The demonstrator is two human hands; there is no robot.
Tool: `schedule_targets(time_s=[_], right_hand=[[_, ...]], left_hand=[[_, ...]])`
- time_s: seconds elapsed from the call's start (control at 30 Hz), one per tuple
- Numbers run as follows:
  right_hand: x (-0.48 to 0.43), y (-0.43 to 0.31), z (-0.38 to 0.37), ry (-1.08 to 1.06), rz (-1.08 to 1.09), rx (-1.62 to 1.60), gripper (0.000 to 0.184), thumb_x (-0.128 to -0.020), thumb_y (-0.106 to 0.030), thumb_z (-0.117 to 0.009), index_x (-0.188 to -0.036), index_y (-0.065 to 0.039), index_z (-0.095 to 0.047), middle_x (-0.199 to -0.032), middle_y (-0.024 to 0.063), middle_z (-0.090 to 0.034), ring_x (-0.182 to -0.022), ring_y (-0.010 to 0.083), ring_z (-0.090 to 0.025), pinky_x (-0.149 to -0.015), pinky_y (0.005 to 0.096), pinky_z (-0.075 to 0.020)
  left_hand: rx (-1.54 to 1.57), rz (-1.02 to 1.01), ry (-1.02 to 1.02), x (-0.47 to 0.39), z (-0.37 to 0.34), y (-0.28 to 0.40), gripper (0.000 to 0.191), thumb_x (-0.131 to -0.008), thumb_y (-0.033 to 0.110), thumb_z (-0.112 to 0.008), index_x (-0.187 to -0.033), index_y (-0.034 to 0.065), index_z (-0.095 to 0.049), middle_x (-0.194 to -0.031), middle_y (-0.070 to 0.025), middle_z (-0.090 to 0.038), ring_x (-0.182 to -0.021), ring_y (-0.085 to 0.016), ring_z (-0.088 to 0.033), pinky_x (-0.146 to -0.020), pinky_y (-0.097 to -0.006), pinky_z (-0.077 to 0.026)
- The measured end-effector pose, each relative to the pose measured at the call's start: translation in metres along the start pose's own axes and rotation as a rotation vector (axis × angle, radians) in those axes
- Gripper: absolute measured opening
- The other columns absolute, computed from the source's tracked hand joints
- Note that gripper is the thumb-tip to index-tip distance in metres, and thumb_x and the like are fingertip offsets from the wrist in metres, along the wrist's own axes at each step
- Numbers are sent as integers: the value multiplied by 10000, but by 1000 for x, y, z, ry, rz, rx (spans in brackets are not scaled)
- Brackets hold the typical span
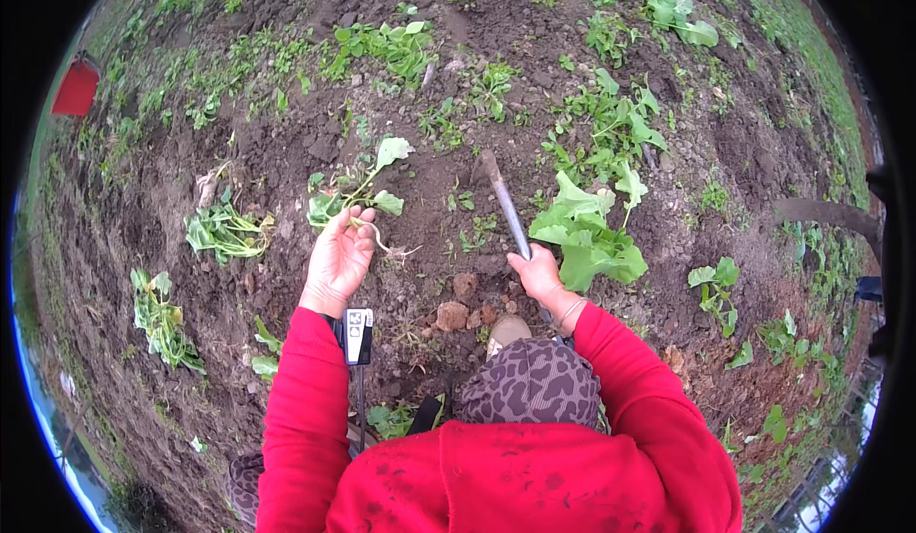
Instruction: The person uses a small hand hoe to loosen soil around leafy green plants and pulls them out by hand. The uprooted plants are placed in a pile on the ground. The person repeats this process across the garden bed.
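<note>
My left hand (340, 255) pinches a small uprooted plant (388, 202) by its stem. Its broad green leaves point away from me, and a pale thin root with fine ends hangs out to the right of my fingers. My right hand (542, 275) is wrapped around the handle of a short hoe (508, 207). The hoe's soil-covered head is down on the dark earth ahead, and part of the handle is hidden by my hand and wrist. Just right of this hand grows a large-leaved green plant (590, 239).
Wilted pulled greens (227, 231) lie on the left, with a second limp bunch (166, 325) nearer. Reddish clods (452, 316) sit before my shoe (509, 331). Leafy plants (386, 48) and low weeds dot the soil ahead. A red object (76, 89) stands far left.
</note>
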State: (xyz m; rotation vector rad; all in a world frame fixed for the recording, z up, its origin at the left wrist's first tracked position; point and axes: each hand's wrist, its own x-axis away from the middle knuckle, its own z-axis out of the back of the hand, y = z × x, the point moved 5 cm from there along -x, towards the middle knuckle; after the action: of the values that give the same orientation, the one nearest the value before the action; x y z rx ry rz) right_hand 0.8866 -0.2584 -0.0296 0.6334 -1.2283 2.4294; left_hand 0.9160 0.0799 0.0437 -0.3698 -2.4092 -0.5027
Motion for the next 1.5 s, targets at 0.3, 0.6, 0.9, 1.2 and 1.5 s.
schedule_targets(time_s=[0.3, 0.6, 0.9, 1.2, 1.5], right_hand=[[-1, -136, 81, 195, 555, -470, 289, -907, -275, -656, -850, -29, -515, -614, 27, -483, -569, 93, -418, -520, 296, -400], [3, -14, 6, -262, -258, 158, 246, -890, -184, -633, -886, 47, -546, -622, 111, -557, -460, 215, -547, -418, 391, -448], [1, -38, 9, -555, -418, -399, 242, -921, -190, -599, -824, -58, -422, -560, -11, -370, -386, 99, -349, -318, 280, -312], [20, 41, 3, -437, -467, -576, 213, -902, -180, -627, -843, -96, -441, -574, -27, -390, -374, 74, -348, -313, 266, -275], [23, 58, 7, -482, -500, -613, 261, -897, -273, -639, -904, -113, -432, -555, -40, -371, -389, 73, -322, -347, 248, -245]], left_hand=[[-337, -50, 178, 0, 12, 0, 252, -950, 213, -566, -1124, 35, -609, -878, 1, -598, -676, -88, -533, -568, -224, -426], [-487, -36, 135, -21, -12, -5, 231, -941, 242, -592, -1090, 67, -614, -725, 61, -530, -575, -44, -471, -512, -192, -394], [-775, -138, 239, -72, -30, -39, 164, -920, 146, -607, -1050, 47, -616, -898, -40, -682, -571, -49, -506, -516, -225, -492], [-1099, -385, 308, -137, -33, -86, 163, -911, 155, -577, -898, 1, -629, -752, -29, -656, -520, -68, -530, -459, -230, -445], [-1812, -581, 348, -161, -16, -121, 289, -839, 329, -642, -1019, 104, -614, -879, -175, -678, -842, -372, -648, -781, -446, -505]])
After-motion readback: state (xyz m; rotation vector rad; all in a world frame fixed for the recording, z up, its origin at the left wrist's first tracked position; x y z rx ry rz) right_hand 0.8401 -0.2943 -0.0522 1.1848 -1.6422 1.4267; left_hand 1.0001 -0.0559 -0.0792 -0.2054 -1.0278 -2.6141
